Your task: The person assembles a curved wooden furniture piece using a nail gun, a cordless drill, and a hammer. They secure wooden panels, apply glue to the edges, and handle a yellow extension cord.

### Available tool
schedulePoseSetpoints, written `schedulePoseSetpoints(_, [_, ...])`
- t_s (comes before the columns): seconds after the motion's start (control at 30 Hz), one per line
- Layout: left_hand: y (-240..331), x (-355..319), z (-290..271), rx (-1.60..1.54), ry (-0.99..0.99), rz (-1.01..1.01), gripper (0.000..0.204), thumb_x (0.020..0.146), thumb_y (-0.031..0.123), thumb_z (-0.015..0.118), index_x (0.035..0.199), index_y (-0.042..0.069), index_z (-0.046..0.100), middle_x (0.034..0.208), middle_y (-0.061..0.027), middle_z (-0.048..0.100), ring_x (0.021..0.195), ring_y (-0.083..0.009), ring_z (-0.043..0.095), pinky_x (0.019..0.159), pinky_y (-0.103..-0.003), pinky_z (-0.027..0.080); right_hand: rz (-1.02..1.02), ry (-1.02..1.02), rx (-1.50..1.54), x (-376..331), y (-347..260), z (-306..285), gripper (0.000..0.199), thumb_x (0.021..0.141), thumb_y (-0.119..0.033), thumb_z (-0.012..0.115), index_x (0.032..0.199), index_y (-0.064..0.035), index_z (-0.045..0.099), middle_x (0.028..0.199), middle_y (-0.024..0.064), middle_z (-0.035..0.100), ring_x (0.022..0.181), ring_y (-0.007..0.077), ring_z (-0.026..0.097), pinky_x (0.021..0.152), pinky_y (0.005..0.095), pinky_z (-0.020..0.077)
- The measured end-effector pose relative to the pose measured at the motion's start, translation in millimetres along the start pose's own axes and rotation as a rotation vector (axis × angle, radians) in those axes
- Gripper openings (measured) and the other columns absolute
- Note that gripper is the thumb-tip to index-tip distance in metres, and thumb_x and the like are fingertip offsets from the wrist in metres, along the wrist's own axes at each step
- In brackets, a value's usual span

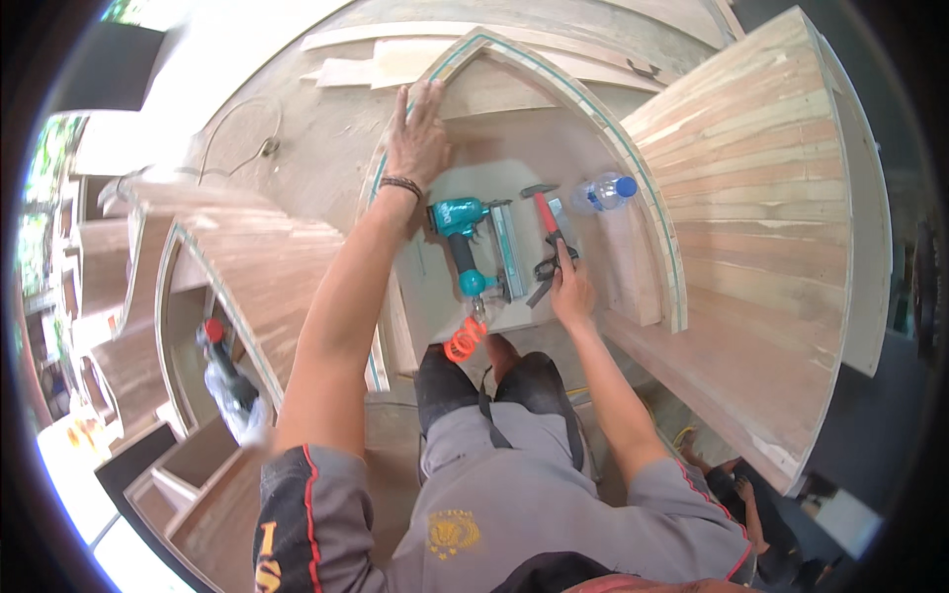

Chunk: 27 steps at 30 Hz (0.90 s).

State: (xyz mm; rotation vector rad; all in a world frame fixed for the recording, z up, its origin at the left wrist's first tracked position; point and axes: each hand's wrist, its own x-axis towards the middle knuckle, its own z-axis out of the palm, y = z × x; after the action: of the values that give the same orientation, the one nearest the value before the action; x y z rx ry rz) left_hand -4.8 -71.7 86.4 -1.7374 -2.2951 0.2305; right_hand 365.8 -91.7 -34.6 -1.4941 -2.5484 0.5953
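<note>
My left hand (419, 138) lies with its fingers stretched out over the left edge of a pointed-arch wooden frame (581, 91). In my right hand (573, 294) is the lower handle of a hammer (546, 213) with a red and black grip, its head pointing away from me. Beside that hand lies a dark tool (546, 267) whose kind I cannot make out. A teal nail gun (461, 213) rests on the board inside the arch, with an orange coiled air hose (465, 339) at its handle end. A clear water bottle (600, 192) with a blue cap lies at the right inside.
To the right stands a large slatted wooden piece (756, 237). Another curved wooden piece (252, 242) is at the left, near a power tool with a red part (213, 332). Loose boards (395, 61) lie beyond the arch. Another person's legs (756, 509) show at lower right.
</note>
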Motion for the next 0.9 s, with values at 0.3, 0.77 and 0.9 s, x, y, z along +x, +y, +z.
schedulePoseSetpoints(0.3, [50,-276,-114,-0.652,0.130,-0.492,0.048,0.084,0.026,0.078,0.127,0.010,0.067,0.143,-0.0123,0.051,0.139,-0.0349,0.039,0.115,-0.049,0.030,0.003,-0.142,0.094,-4,15,-14,0.077,0.087,-0.016,0.068,0.157,-0.0233,0.036,0.124,0.0219,0.053,0.111,0.0409,0.058,0.090,0.0503,0.0503])
schedulePoseSetpoints(0.77, [64,-534,-138,-0.615,0.365,-1.461,0.049,0.087,0.021,0.071,0.133,0.010,0.060,0.111,-0.0141,0.065,0.110,-0.0331,0.059,0.097,-0.045,0.047,-0.585,0.003,-0.157,-27,-63,-47,0.076,0.084,-0.018,0.073,0.153,-0.0142,0.041,0.136,0.0264,0.044,0.126,0.0429,0.045,0.105,0.0521,0.0394])
schedulePoseSetpoints(0.9, [83,-581,-149,-0.582,0.554,-1.517,0.050,0.087,0.021,0.072,0.135,0.011,0.060,0.105,-0.0109,0.066,0.106,-0.0301,0.062,0.095,-0.043,0.049,-0.736,-0.070,-0.113,-75,-106,-55,0.071,0.086,-0.018,0.070,0.151,-0.0139,0.043,0.138,0.0255,0.041,0.129,0.0417,0.043,0.106,0.0518,0.0391])
